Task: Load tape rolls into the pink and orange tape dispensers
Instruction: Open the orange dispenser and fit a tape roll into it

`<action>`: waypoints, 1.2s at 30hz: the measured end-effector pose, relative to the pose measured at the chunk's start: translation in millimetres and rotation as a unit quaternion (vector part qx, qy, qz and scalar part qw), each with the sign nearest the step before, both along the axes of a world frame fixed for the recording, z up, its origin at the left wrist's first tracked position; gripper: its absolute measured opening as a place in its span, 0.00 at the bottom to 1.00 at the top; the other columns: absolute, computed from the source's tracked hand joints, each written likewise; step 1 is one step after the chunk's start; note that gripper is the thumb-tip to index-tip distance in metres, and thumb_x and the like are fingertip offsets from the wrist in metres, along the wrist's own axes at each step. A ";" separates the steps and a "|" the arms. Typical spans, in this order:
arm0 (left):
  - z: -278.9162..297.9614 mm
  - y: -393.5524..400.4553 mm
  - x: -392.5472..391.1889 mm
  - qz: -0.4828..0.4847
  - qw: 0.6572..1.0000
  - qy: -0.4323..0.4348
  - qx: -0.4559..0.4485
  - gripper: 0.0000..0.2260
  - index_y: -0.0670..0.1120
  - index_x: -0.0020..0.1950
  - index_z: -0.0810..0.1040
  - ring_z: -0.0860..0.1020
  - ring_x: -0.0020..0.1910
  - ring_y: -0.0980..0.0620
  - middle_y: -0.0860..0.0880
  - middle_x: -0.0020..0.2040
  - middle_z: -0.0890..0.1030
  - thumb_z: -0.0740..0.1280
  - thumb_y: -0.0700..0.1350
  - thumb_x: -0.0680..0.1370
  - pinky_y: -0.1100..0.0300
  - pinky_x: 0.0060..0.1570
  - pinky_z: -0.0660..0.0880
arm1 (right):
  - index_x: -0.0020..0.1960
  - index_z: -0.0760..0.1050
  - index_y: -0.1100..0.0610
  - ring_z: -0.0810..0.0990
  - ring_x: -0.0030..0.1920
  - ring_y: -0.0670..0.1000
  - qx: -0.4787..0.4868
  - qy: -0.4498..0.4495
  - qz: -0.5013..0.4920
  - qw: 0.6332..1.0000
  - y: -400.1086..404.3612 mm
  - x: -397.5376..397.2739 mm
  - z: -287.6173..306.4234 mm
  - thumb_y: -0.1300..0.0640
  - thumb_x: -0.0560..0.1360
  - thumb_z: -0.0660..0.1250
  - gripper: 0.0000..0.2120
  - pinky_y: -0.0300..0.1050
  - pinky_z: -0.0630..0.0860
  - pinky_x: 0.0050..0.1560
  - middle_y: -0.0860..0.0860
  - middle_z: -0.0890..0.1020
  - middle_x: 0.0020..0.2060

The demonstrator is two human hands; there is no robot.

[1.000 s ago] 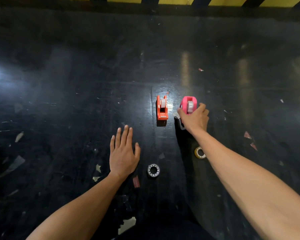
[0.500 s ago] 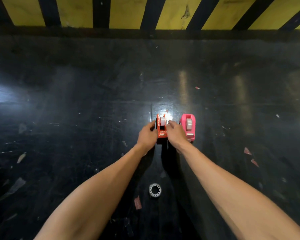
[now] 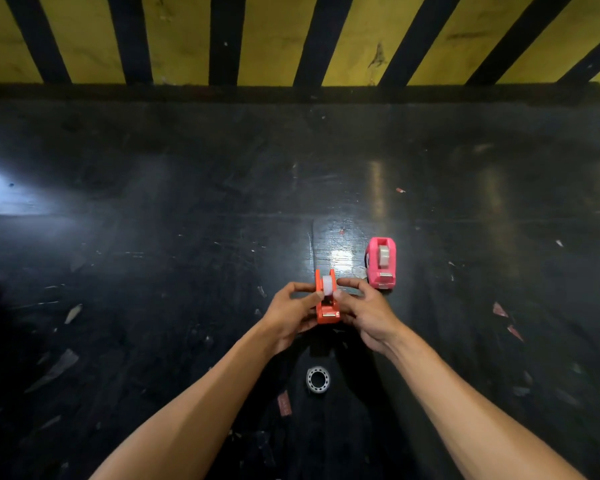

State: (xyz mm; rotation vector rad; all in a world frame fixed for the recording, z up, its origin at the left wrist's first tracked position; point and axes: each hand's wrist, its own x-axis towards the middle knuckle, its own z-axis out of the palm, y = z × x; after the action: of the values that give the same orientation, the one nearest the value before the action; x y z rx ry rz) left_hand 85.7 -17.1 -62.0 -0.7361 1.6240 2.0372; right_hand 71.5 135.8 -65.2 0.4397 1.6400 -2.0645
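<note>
The orange tape dispenser (image 3: 327, 311) is held between both hands just above the dark floor, with a pale tape roll (image 3: 327, 285) seated in its cradle. My left hand (image 3: 290, 315) grips its left side and my right hand (image 3: 365, 310) grips its right side, thumbs near the roll. The pink tape dispenser (image 3: 380, 262) stands on the floor to the right and slightly beyond, a tape roll (image 3: 383, 255) inside it. A small grey ring-shaped roll core (image 3: 317, 379) lies on the floor between my forearms.
The floor (image 3: 187, 237) is dark, glossy and scuffed, dotted with scraps of tape and paper. A yellow and black striped wall (image 3: 291, 36) runs along the far edge. A small clear scrap (image 3: 359, 271) lies beside the pink dispenser.
My right hand left the pink dispenser and my left hand came off the floor. Both closed on the orange dispenser and drew it nearer to me. The view tilted up.
</note>
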 end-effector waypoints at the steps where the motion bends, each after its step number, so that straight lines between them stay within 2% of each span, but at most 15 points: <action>1: 0.7 0.5 4.8 0.013 1.000 -0.010 0.006 0.09 0.44 0.58 0.75 0.82 0.37 0.50 0.44 0.42 0.85 0.69 0.40 0.79 0.58 0.39 0.80 | 0.58 0.73 0.57 0.82 0.34 0.50 -0.009 -0.006 0.003 1.000 0.7 3.9 2.5 0.64 0.76 0.66 0.11 0.40 0.79 0.33 0.58 0.83 0.43; 4: -1.5 -1.0 15.0 0.072 0.997 -0.025 0.016 0.08 0.46 0.55 0.74 0.78 0.34 0.51 0.44 0.40 0.81 0.71 0.41 0.78 0.58 0.39 0.77 | 0.61 0.73 0.58 0.81 0.31 0.50 -0.015 -0.027 -0.008 0.999 7.3 12.6 7.0 0.65 0.77 0.66 0.13 0.38 0.77 0.27 0.58 0.83 0.40; 6: -4.0 -6.6 21.0 0.078 0.996 0.002 -0.037 0.09 0.45 0.54 0.75 0.79 0.34 0.52 0.44 0.43 0.82 0.72 0.40 0.77 0.58 0.38 0.79 | 0.62 0.73 0.59 0.81 0.28 0.48 -0.016 -0.044 -0.018 0.999 13.4 16.9 7.5 0.65 0.77 0.66 0.14 0.38 0.76 0.26 0.56 0.83 0.38; 8: -13.1 -17.6 25.9 0.019 0.977 0.053 -0.208 0.10 0.45 0.52 0.77 0.81 0.34 0.54 0.46 0.46 0.83 0.74 0.40 0.74 0.63 0.34 0.80 | 0.63 0.73 0.60 0.81 0.28 0.46 -0.011 -0.051 -0.016 0.999 17.7 20.3 7.7 0.64 0.76 0.66 0.16 0.37 0.75 0.27 0.55 0.83 0.39; 9: -15.1 -23.2 29.3 -0.023 0.951 0.077 -0.299 0.10 0.46 0.51 0.77 0.81 0.35 0.54 0.47 0.47 0.83 0.75 0.41 0.73 0.65 0.33 0.79 | 0.64 0.73 0.60 0.81 0.28 0.45 -0.011 -0.050 -0.014 0.999 18.7 22.8 8.8 0.63 0.76 0.67 0.16 0.37 0.75 0.27 0.55 0.83 0.40; 11: -19.5 -30.8 35.2 -0.086 0.902 0.100 -0.411 0.10 0.50 0.48 0.76 0.82 0.39 0.50 0.47 0.47 0.81 0.74 0.45 0.72 0.58 0.41 0.82 | 0.64 0.72 0.60 0.81 0.29 0.45 -0.015 -0.042 -0.008 0.999 19.4 27.4 12.7 0.63 0.76 0.67 0.16 0.36 0.75 0.27 0.56 0.83 0.41; 13: -23.3 -33.5 39.3 -0.110 0.881 0.101 -0.449 0.10 0.50 0.50 0.75 0.80 0.45 0.44 0.44 0.50 0.78 0.73 0.47 0.72 0.50 0.49 0.80 | 0.64 0.72 0.59 0.82 0.31 0.47 -0.018 -0.033 0.002 0.999 18.6 31.0 16.8 0.63 0.76 0.67 0.17 0.37 0.75 0.27 0.57 0.83 0.43; 16: -23.4 -33.8 41.8 -0.120 0.874 0.103 -0.459 0.11 0.47 0.54 0.75 0.78 0.49 0.44 0.43 0.55 0.75 0.72 0.47 0.75 0.54 0.53 0.76 | 0.62 0.73 0.58 0.82 0.32 0.48 -0.025 -0.022 0.015 0.999 18.4 36.2 22.7 0.63 0.75 0.68 0.15 0.38 0.76 0.28 0.58 0.83 0.45; 19: -21.6 -35.4 41.3 -0.137 0.879 0.076 -0.451 0.15 0.47 0.57 0.75 0.77 0.55 0.42 0.42 0.61 0.72 0.72 0.51 0.75 0.49 0.61 0.76 | 0.61 0.74 0.57 0.83 0.35 0.51 -0.039 -0.022 0.026 0.999 20.2 40.6 25.9 0.64 0.75 0.68 0.15 0.41 0.78 0.31 0.58 0.84 0.44; 22: -16.3 -33.9 42.0 -0.140 0.845 0.093 -0.508 0.19 0.48 0.62 0.74 0.71 0.62 0.41 0.44 0.62 0.72 0.69 0.57 0.76 0.47 0.63 0.72 | 0.61 0.75 0.57 0.82 0.36 0.53 -0.040 -0.019 0.034 0.998 20.3 43.6 24.9 0.64 0.75 0.68 0.15 0.43 0.80 0.34 0.59 0.84 0.45; 24: -5.2 -27.2 41.7 -0.113 0.851 0.159 -0.487 0.16 0.50 0.60 0.76 0.74 0.57 0.47 0.48 0.58 0.77 0.67 0.58 0.77 0.53 0.57 0.75 | 0.61 0.75 0.58 0.83 0.35 0.52 -0.042 -0.014 0.041 0.998 17.9 44.9 23.8 0.65 0.75 0.68 0.15 0.42 0.81 0.34 0.59 0.84 0.44; 26: 11.1 -17.5 40.6 -0.115 0.911 0.170 -0.357 0.13 0.51 0.58 0.79 0.79 0.49 0.53 0.51 0.52 0.82 0.65 0.57 0.79 0.61 0.47 0.76 | 0.61 0.75 0.59 0.83 0.35 0.52 -0.046 -0.006 0.058 0.997 14.8 45.7 23.2 0.65 0.75 0.68 0.15 0.42 0.82 0.35 0.59 0.84 0.43; 28: 24.5 -9.9 38.3 -0.145 0.946 0.138 -0.256 0.11 0.52 0.57 0.80 0.80 0.46 0.55 0.51 0.51 0.85 0.65 0.56 0.80 0.62 0.44 0.74 | 0.61 0.76 0.59 0.83 0.36 0.52 -0.044 0.005 0.076 0.996 13.3 46.0 24.3 0.65 0.75 0.69 0.15 0.44 0.82 0.35 0.60 0.83 0.44; 32: 27.3 -7.3 35.5 -0.127 0.965 0.103 -0.205 0.10 0.50 0.58 0.80 0.79 0.39 0.57 0.50 0.46 0.84 0.70 0.49 0.77 0.65 0.34 0.70 | 0.61 0.76 0.58 0.83 0.37 0.54 -0.053 0.013 0.088 0.995 15.3 46.0 27.0 0.64 0.75 0.68 0.14 0.45 0.83 0.36 0.62 0.83 0.45; 36: 21.5 -6.9 32.4 -0.085 0.971 0.111 -0.194 0.10 0.50 0.57 0.79 0.77 0.38 0.57 0.51 0.42 0.80 0.71 0.46 0.76 0.63 0.37 0.71 | 0.63 0.74 0.59 0.83 0.32 0.48 -0.042 0.002 0.037 0.998 20.8 44.3 25.7 0.65 0.76 0.67 0.16 0.39 0.79 0.30 0.57 0.83 0.41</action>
State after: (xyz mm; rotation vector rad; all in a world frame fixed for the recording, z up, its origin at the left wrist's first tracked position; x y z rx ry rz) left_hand 118.0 -24.0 -40.5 -0.4821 2.1714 1.7507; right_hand 115.8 156.6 -39.5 0.3413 1.5420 -2.0715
